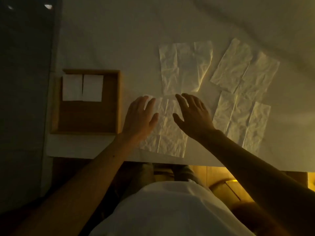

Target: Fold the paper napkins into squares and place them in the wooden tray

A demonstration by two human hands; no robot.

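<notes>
An unfolded, creased paper napkin [167,133] lies flat near the table's front edge. My left hand [139,116] rests on its left part, fingers spread. My right hand [192,114] hovers over its right part, fingers apart, holding nothing. Three more unfolded napkins lie beyond: one behind [185,67], one at the far right [245,70] and one at the near right [242,123]. The wooden tray [118,101] sits to the left; two folded white squares [72,87] [92,87] lie side by side in its far left corner.
The white table [119,40] has its front edge just below the near napkin and its left edge beside the tray. A dark wall or panel [23,99] runs along the left. My white shirt and the lit wooden floor show below.
</notes>
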